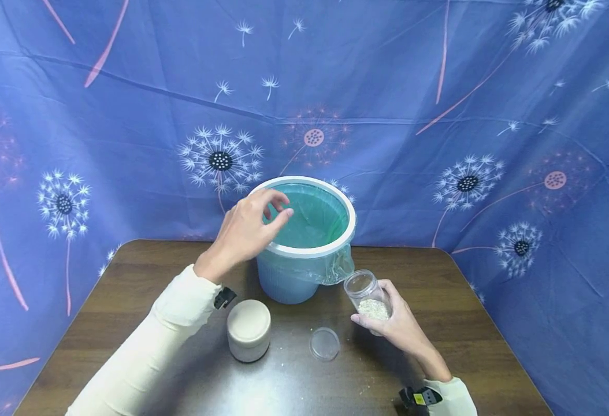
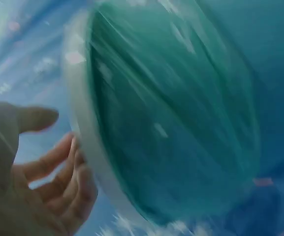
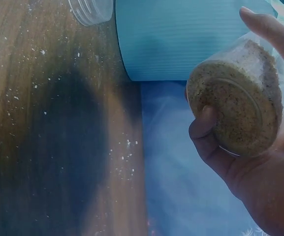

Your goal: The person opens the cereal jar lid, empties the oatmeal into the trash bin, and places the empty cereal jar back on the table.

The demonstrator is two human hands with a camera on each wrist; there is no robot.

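My right hand (image 1: 395,323) grips a clear jar (image 1: 360,287) around its side, tilted, with its uncovered mouth toward the bin. Pale, flaky, grain-like bits (image 1: 374,309) fill its lower part; in the right wrist view they show brownish through the jar's base (image 3: 233,108). Over the near left rim of a light blue bin (image 1: 288,283) hangs my left hand (image 1: 247,225), its fingers loosely bent and holding nothing. A white ring (image 1: 353,222) tops the bin, and a green see-through bag (image 1: 309,216) lines it. The left wrist view is blurred.
A cream lidded canister (image 1: 249,330) stands in front of the bin, near my left forearm. To its right a clear round lid (image 1: 325,344) lies on the brown wooden table (image 1: 387,387). White crumbs are scattered there. A blue dandelion-print cloth (image 1: 387,69) hangs behind.
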